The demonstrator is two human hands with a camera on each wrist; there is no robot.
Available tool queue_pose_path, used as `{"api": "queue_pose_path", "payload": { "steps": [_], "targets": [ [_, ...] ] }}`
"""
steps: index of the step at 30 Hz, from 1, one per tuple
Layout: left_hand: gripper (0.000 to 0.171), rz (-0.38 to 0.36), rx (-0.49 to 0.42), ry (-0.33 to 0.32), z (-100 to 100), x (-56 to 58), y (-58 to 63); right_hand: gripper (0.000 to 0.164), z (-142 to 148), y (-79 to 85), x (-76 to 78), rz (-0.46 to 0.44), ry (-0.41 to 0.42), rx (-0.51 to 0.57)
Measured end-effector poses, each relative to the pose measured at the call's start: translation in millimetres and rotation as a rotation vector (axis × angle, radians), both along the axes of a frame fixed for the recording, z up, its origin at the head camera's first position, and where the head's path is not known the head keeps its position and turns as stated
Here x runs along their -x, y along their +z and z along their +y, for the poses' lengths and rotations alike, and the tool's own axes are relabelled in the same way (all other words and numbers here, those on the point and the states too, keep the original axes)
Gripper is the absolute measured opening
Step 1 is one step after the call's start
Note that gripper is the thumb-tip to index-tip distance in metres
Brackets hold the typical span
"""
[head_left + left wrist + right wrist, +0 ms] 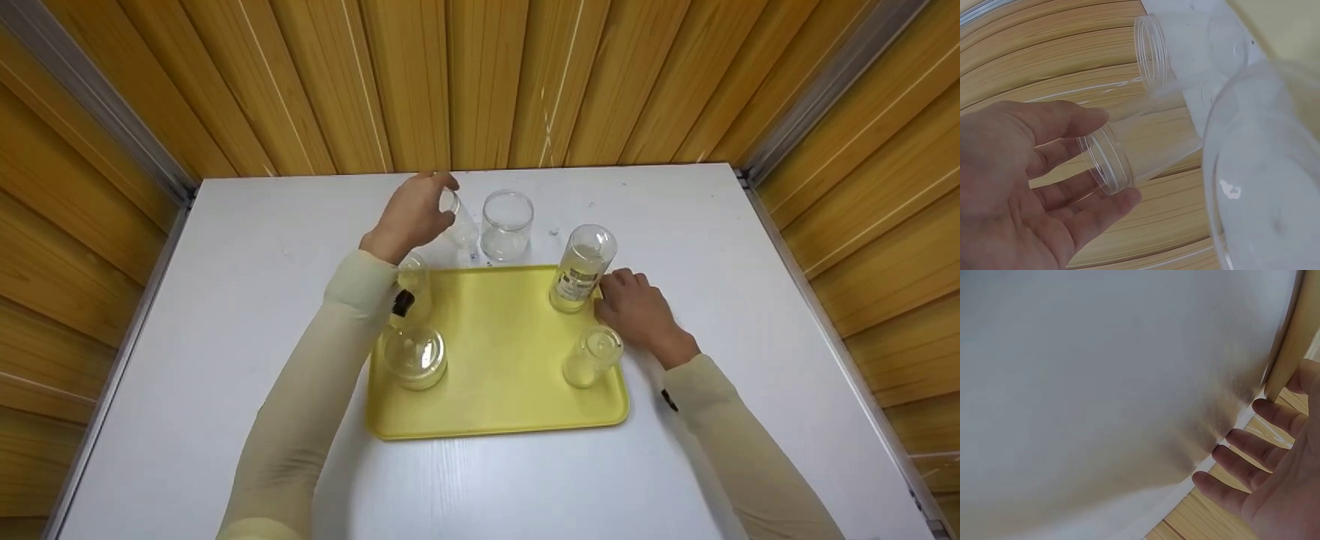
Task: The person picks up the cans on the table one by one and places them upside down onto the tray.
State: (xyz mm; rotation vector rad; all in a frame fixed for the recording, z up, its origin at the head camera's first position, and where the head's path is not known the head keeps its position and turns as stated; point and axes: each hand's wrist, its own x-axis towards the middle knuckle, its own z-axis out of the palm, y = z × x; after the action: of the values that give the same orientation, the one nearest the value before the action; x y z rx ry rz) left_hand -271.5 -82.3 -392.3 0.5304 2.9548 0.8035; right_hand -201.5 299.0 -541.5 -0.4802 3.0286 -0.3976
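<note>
At the back of the table my left hand holds a slim clear jar by its rim. In the left wrist view, thumb and fingers curve round the mouth of that jar. Just right of it stands a wider clear jar. My right hand rests beside the right edge of the yellow tray. Its fingers are spread, tips at the table surface, thumb by the tray's rim. Nearest to it are a labelled clear bottle and a small clear jar, both on the tray.
On the tray's left side stand a wide clear container and another clear jar, partly hidden by the left sleeve. The white table is bounded by yellow slatted panels at the back and sides.
</note>
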Motion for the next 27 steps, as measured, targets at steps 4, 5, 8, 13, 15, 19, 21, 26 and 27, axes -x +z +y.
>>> {"api": "queue_pose_path", "payload": {
  "steps": [4, 5, 8, 13, 15, 19, 21, 26, 27],
  "targets": [
    [0.043, 0.032, -0.042, 0.001, -2.6, -6.4, 3.3, 0.037, -0.1, -0.9, -0.2, 0.01, -0.002, 0.0],
    [0.042, 0.039, -0.053, 0.001, -3.0, -8.0, 4.3, 0.037, -0.2, -0.9, -0.2, 0.011, -0.002, 0.0],
    [0.042, 0.065, -0.085, 0.003, -4.0, -13.0, 7.1, 0.037, -0.3, -0.8, -0.5, 0.01, -0.004, 0.003],
    [0.041, 0.096, -0.136, 0.011, -5.3, -20.7, 9.1, 0.039, 0.4, -1.3, -0.4, 0.007, -0.001, -0.008],
    [0.041, 0.102, -0.158, 0.016, -5.8, -25.0, 9.3, 0.039, 0.5, -1.6, -0.1, 0.006, 0.002, -0.013],
    [0.041, 0.116, -0.205, 0.019, -7.0, -33.0, 9.4, 0.04, 1.6, -2.1, -0.3, 0.004, -0.001, -0.01],
    [0.041, 0.125, -0.241, 0.023, -8.0, -36.3, 9.1, 0.041, 2.1, -2.2, -0.7, 0.002, -0.004, -0.007],
    [0.043, 0.109, -0.392, 0.048, -11.8, -44.8, 7.9, 0.041, 1.7, -2.1, -0.6, -0.008, -0.009, 0.0],
    [0.043, 0.097, -0.429, 0.054, -12.6, -46.8, 7.4, 0.042, 1.7, -2.2, -0.3, -0.008, -0.01, 0.002]
  ]
}}
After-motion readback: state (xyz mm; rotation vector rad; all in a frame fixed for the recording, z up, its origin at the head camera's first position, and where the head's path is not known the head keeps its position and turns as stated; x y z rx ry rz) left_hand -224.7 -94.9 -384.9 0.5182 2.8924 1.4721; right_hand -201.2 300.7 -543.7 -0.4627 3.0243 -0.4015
